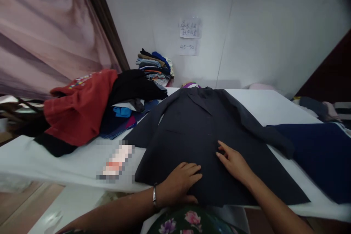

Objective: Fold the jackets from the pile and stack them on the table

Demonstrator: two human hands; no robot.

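Observation:
A dark grey coat point(189, 131) lies spread out on the white table, its collar at the far side and its hem along the near edge. Both sleeves angle outward. My left hand point(181, 181) rests on the lower part of the coat, left of the middle, fingers stretched out and holding nothing. Over the coat's front, to the right of the middle, my right hand point(233, 161) has its fingers apart with nothing between them; whether it touches the cloth I cannot tell.
Red point(79, 106) and black point(131, 87) garments are heaped at the left, near a blurred-out oblong item point(116, 162). A folded clothes stack point(155, 65) stands by the back wall. On the right lies a navy garment point(320, 153). Handwritten paper signs point(189, 28) hang on the wall.

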